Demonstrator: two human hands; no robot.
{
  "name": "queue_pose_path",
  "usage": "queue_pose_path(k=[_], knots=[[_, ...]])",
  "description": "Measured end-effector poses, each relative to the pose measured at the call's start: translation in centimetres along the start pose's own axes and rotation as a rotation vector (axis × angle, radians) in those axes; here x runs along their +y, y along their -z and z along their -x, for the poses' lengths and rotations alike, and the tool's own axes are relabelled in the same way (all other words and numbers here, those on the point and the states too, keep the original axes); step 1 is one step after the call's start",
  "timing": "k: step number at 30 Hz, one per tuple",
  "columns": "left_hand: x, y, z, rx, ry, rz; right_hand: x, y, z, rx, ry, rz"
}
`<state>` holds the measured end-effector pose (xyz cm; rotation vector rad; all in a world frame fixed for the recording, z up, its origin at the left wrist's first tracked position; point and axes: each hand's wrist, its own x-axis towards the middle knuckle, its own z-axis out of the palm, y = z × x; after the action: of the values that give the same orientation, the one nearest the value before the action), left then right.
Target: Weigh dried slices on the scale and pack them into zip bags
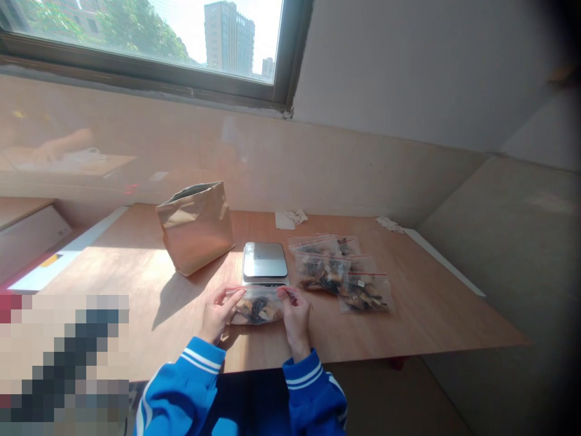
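Note:
A clear zip bag point(256, 310) with dark and tan dried pieces inside is held near the table's front edge. My left hand point(218, 313) pinches its top left corner, thumb along the zip line. At the top right corner, my right hand point(296, 313) pinches the same bag. Just behind the bag lies a small kitchen scale point(265, 260) with a bare metal plate; the bag hides part of its front. What exactly the dried pieces are, I cannot tell.
Several filled zip bags point(324, 269) lie overlapping to the right of the scale. A brown paper pouch point(197, 230) stands open-topped at the left. Crumpled white paper point(292, 218) lies by the wall, and more paper point(389, 224) farther right. The wooden table point(436, 309) ends at a wall.

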<state>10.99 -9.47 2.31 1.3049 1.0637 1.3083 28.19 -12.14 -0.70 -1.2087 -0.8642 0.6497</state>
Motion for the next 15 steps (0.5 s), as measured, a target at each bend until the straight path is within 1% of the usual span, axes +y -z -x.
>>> queue_pose_path(k=[4, 6, 8, 11, 15], knots=[[0.3, -0.1, 0.1, -0.028, 0.012, -0.02, -0.4, 0.0, 0.2, -0.038, -0.016, -0.048], [0.5, -0.2, 0.1, -0.041, 0.018, -0.017, -0.7, -0.1, 0.3, -0.065, -0.053, -0.091], [0.5, -0.3, 0.2, -0.041, 0.05, 0.005, -1.0, -0.1, 0.4, -0.121, -0.111, -0.154], [0.2, -0.4, 0.2, -0.01, 0.139, 0.042, -1.7, 0.0, 0.6, -0.233, -0.171, -0.223], [-0.2, -0.2, 0.1, 0.042, 0.196, 0.096, -2.4, 0.0, 0.6, -0.305, -0.138, -0.173]])
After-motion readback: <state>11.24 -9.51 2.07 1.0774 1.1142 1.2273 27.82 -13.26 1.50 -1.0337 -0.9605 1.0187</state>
